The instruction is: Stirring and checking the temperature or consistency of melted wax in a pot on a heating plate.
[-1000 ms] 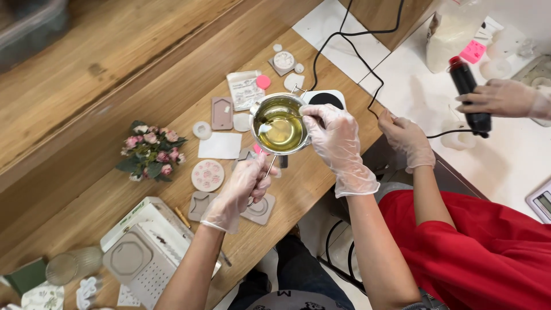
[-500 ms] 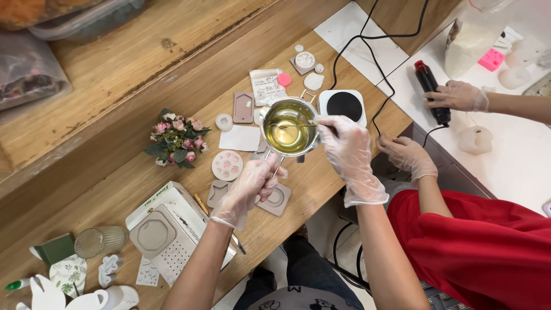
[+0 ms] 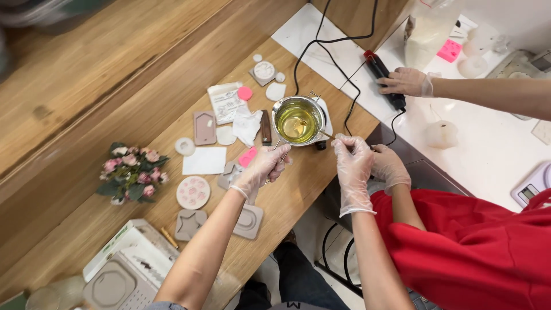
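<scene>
The small steel melting pot (image 3: 298, 121) stands upright on the wooden desk (image 3: 287, 189) near its right edge, filled with clear yellow liquid (probably melted wax). Its thin wire handle (image 3: 276, 148) points toward the gloved left hand (image 3: 265, 167).

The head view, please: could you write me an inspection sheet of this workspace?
Surface: wooden table, white counter alongside.
Job's things: metal pot of yellow liquid on a small hot plate; a thin stirrer dips into it.
Clutter: moulds, discs, pink pieces, flower bunch, white box.
Grippers: left hand gloved, gripping the pot's handle; right hand gloved, pinching the stirrer.
Cables: black cables cross the table's end.
Surroundings: a person in a red top; another gloved hand holds a black tool.
</scene>
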